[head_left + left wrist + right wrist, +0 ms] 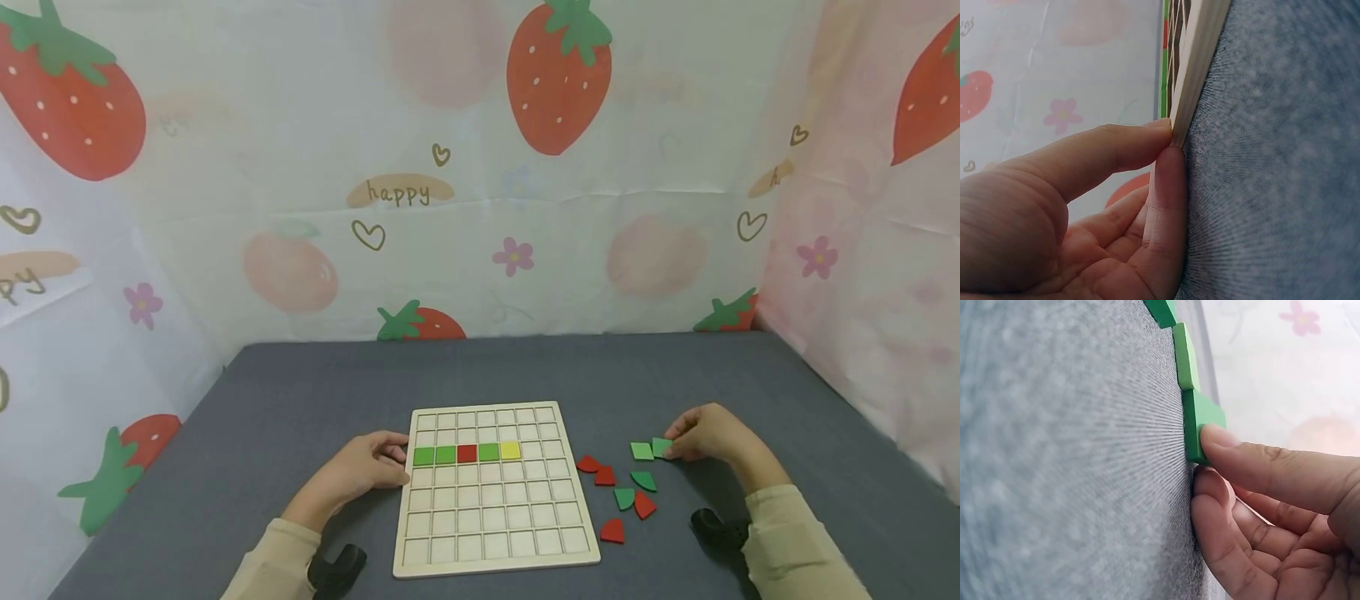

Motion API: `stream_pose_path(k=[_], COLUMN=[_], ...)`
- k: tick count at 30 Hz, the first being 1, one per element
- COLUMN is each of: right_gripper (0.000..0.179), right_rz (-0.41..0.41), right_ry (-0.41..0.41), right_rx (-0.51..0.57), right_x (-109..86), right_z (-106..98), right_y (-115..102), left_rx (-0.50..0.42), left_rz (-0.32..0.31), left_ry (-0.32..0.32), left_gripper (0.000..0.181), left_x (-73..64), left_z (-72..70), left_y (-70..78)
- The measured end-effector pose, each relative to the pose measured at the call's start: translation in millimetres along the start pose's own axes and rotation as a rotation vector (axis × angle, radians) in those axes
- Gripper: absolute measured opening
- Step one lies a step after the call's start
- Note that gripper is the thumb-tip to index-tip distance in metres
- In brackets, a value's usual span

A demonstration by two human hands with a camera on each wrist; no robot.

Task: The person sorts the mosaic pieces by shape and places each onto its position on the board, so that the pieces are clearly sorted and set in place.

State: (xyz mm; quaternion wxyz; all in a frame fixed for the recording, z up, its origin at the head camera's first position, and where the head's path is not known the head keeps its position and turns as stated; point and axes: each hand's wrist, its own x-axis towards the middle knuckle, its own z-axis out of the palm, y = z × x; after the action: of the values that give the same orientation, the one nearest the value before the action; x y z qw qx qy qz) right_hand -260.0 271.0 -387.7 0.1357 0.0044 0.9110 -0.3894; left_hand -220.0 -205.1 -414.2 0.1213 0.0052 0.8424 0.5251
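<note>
A pale wooden grid board [480, 523] lies on the dark cloth in front of me. One of its upper rows holds several square tiles: green [423, 456], red [467, 453] and yellow [510, 450]. My left hand [367, 465] pinches the board's left edge, thumb [1129, 147] on top and forefinger against the side. To the right of the board, my right hand [708, 437] pinches a green square tile [661, 447] between thumb and forefinger. That tile touches a lighter green square tile [1186, 359] in the right wrist view, low on the cloth.
Between board and right hand lie loose red pieces [612, 531] and green pieces [643, 481], several with a curved side. Black wrist mounts [718, 528] sit by both sleeves. A strawberry-print curtain [465, 250] stands behind the table's far edge.
</note>
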Motion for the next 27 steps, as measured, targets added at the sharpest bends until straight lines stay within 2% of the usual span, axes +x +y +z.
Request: stream_pose_path(k=[9, 14, 27], right_gripper=[0.015, 0.017, 0.019], right_rz=[0.014, 0.01, 0.015], right_ry=[-0.028, -0.037, -0.004], right_rx=[0.115, 0.142, 0.227], right_x=[-0.8, -1.5, -3.2], right_z=[-5.1, -6.7, -9.2], right_y=[2.7, 3.7, 0.8], left_rx=[0.001, 0.01, 0.015], left_rz=[-0.007, 0.002, 0.023], left_ry=[0.006, -0.003, -0.023], left_gripper=[0.062, 0.062, 0.063], left_x=[-0.2, -0.4, 1.0], left_z=[-0.2, -1.3, -1.5], left_y=[0.5, 0.7, -1.5])
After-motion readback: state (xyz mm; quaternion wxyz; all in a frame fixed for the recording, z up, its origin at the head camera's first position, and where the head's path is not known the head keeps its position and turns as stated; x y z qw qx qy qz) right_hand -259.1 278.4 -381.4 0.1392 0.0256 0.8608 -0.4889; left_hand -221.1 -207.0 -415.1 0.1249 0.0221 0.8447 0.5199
